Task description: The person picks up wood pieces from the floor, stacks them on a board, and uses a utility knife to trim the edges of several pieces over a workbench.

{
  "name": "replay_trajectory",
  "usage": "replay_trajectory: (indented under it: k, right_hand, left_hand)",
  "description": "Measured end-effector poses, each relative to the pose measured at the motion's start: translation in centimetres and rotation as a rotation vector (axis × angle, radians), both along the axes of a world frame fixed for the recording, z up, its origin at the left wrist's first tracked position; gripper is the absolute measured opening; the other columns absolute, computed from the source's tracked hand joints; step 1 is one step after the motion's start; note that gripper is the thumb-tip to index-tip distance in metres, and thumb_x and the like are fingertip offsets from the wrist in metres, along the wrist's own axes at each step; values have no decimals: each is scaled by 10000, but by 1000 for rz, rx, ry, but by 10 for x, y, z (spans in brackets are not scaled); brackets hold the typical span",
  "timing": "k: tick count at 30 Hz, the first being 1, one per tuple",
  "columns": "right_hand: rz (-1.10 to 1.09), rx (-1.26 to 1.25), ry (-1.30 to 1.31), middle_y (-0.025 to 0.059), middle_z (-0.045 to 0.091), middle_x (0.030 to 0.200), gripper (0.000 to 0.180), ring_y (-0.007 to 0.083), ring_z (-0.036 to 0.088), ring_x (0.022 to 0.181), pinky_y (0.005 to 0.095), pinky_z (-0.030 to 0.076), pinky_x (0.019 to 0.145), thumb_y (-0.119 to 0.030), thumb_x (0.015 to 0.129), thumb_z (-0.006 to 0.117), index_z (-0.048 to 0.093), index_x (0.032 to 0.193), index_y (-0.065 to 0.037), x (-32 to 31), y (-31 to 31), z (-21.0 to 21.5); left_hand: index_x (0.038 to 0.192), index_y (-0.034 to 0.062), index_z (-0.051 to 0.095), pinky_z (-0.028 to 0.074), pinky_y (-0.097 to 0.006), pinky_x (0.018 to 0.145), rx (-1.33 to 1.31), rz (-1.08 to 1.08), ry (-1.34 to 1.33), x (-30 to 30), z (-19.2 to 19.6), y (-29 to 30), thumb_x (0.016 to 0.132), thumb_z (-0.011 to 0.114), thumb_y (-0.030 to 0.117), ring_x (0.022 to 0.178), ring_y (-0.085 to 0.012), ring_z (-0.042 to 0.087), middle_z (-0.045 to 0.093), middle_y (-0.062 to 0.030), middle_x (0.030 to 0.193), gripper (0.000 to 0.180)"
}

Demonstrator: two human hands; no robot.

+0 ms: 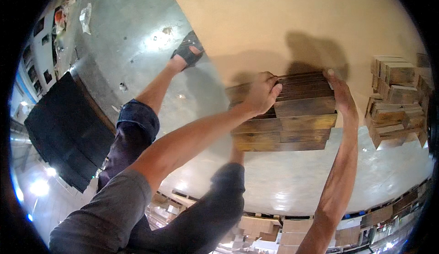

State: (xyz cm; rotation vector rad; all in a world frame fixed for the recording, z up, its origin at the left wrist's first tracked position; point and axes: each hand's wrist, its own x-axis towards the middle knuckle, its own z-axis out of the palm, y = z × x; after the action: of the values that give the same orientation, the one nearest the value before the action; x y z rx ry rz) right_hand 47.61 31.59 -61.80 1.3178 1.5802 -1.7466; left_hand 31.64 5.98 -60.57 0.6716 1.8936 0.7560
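Pcs. could be dropped from the wood stack (304,126) if end pressure is eased unevenly, since the near rows seem to be covered by neither hand; splaying could also be caused by the uneven joints betw. rows. The stack is held across the near edge of the tan board (247,16), w/ other stacks (395,112) seen toward the board's R side; whether any wt. is borne by the board can't be told. The L hand (263,94) is partly closed, its fingers curled over the stack's far L part. The R hand (344,97) is opened wider, pressed along the R end, fingertips at the far R corner.
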Motion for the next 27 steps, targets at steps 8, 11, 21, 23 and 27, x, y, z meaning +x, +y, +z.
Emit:
replay_trajectory:
  k: [8,11,21,23,27]
  right_hand:
    - [-144,-91,19,153,511,1477,727,251,448,1369,343,280,1164,-573,1055,292,509,1448,-1,10,3,20]
    - [-40,17,28,143,510,1480,717,248,431,1384,341,250,1179,-573,1055,273,519,1452,-28,7,-5,26]
    - [-233,75,-30,129,504,1498,739,252,408,1416,396,226,1198,-597,1044,281,492,1466,-28,46,-1,0]
    - [-317,138,-7,131,562,1433,697,263,470,1359,431,277,1172,-567,1055,306,535,1422,-21,42,-6,14]
    - [-464,395,2,181,563,1404,716,275,475,1350,449,277,1176,-556,1043,372,505,1421,37,36,-19,71]
  left_hand:
    - [1169,-58,632,450,-427,986,114,55,127,4,-3,0,989,572,201,1107,-348,576,618,-214,1146,321]
    - [1155,-45,646,451,-429,982,111,62,121,4,0,3,985,575,186,1115,-347,569,619,-213,1135,295]
    - [1141,-34,647,450,-450,962,69,273,144,4,7,4,967,555,200,1074,-395,580,631,-236,1130,306]
    - [1203,-54,603,436,-466,993,-114,394,78,-6,12,-27,959,550,207,1103,-416,567,616,-250,1161,361]
    - [1309,-56,527,429,-504,1013,-664,273,87,-17,-16,-127,947,567,214,1145,-425,562,602,-228,1220,453]
